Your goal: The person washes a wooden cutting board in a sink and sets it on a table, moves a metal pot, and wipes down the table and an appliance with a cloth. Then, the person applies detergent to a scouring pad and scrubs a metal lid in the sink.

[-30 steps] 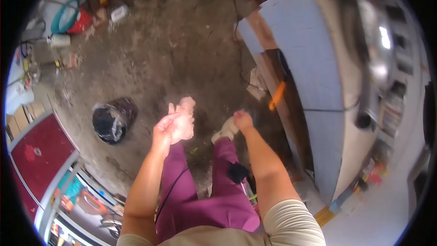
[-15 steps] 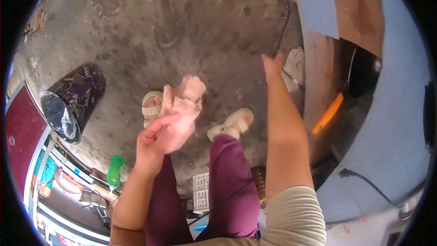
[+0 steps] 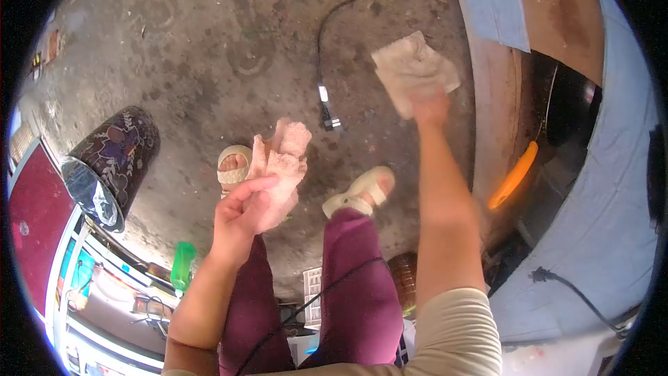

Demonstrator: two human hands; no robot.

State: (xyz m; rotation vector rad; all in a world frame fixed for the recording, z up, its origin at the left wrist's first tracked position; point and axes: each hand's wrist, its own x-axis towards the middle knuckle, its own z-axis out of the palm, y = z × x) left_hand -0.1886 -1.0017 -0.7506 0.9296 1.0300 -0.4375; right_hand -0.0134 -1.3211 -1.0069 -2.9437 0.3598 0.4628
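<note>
My left hand (image 3: 240, 216) is closed around a crumpled pink cloth (image 3: 282, 160), held up above the floor in front of my legs. To the right, my right hand (image 3: 430, 106) grips the lower edge of a beige rag (image 3: 416, 63). The rag is spread out, and the fingers are slightly blurred. Left of the rag, a black power cord (image 3: 320, 38) runs down to a plug (image 3: 329, 120) with a white tag.
A patterned bin (image 3: 118, 146) with a plastic liner leans at left. Near it are a green bottle (image 3: 183, 264) and a shelf. At right, an orange handle (image 3: 513, 175) and another black plug (image 3: 539, 275) sit by the blue-covered surface. My sandalled feet are below.
My right hand has let go of the black cord, whose plug now shows further left. It has taken the beige rag and moved it left and up. My left hand has barely moved.
</note>
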